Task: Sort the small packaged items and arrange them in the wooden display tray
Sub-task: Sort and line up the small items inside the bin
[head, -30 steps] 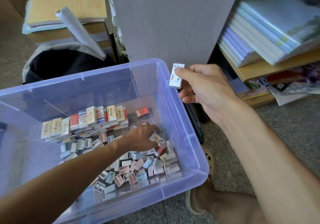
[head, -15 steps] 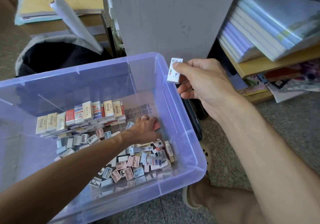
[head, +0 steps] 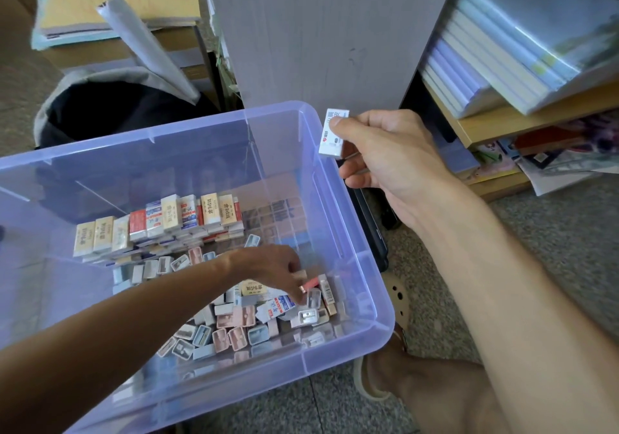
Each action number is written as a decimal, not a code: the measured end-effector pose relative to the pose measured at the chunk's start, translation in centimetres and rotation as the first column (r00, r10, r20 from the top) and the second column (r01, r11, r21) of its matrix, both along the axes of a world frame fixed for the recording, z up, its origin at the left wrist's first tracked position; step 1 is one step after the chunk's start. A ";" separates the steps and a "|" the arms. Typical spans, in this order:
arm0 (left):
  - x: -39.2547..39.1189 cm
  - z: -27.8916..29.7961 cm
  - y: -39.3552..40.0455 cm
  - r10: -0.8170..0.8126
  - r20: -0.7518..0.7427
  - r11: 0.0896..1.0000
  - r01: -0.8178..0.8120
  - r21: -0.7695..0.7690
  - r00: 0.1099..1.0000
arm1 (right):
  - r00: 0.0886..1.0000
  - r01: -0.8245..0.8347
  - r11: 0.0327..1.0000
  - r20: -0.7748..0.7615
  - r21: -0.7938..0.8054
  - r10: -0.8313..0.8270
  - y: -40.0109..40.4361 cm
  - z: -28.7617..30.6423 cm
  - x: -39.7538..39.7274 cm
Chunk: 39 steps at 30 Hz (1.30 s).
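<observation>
Bin (head: 338, 219), clear purple plastic, on floor: row of boxed packs (head: 157, 222) upright along far side; loose small packs (head: 234, 323) heaped near right end. Left hand (head: 271, 271) inside bin, fingers down in heap, grip unclear. Right hand (head: 385, 155) above bin's right rim, pinching white pack (head: 332, 134). Wooden tray not seen.

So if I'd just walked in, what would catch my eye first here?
Probably the translucent purple bin on the floor, with a neat row of boxed erasers at the back and a loose pile of small sharpeners in front. The left hand digs in that pile, while the right hand pinches one white eraser above the rim.
</observation>
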State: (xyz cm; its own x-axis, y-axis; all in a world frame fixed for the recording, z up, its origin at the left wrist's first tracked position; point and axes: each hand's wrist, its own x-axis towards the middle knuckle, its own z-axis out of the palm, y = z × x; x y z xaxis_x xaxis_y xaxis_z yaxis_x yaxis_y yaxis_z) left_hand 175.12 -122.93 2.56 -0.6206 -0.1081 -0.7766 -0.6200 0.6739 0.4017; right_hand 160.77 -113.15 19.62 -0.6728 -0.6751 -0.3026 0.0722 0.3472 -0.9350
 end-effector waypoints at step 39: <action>2.8 -0.7 4.2 0.315 -0.045 0.922 -0.295 0.250 0.948 | 0.999 -0.025 0.999 0.034 -0.031 0.026 -0.5 0.5 0.7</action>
